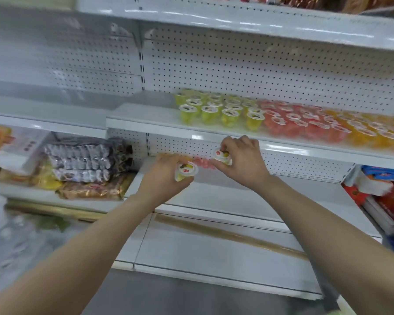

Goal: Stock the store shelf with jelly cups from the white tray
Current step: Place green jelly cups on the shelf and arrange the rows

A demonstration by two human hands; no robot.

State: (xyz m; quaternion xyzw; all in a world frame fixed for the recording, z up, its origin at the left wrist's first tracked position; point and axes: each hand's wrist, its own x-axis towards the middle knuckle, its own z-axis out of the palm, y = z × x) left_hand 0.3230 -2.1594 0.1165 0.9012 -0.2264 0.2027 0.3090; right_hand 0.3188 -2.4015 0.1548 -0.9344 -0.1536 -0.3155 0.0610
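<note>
I am in the carry step. Both cups are lifted and sit just below the front lip of the stocked shelf (146, 121), not yet on it. My left hand (165, 178) curls round a yellow jelly cup (186, 171), its lid tipped toward me. My right hand (246, 161), a little higher and closer to the shelf lip, pinches a second yellow cup (222, 156) from above with bent fingers. The hands are near each other but not touching, and both forearms reach up and forward.

On the shelf the yellow block (216, 110) stands left of the red cups (289, 123), with orange cups (373, 133) beyond. Bare shelf lies left of the yellow block. I judge the next move is to raise both cups over the lip, right them, and set them beside that block without knocking its front row. I cannot make out the white tray.
</note>
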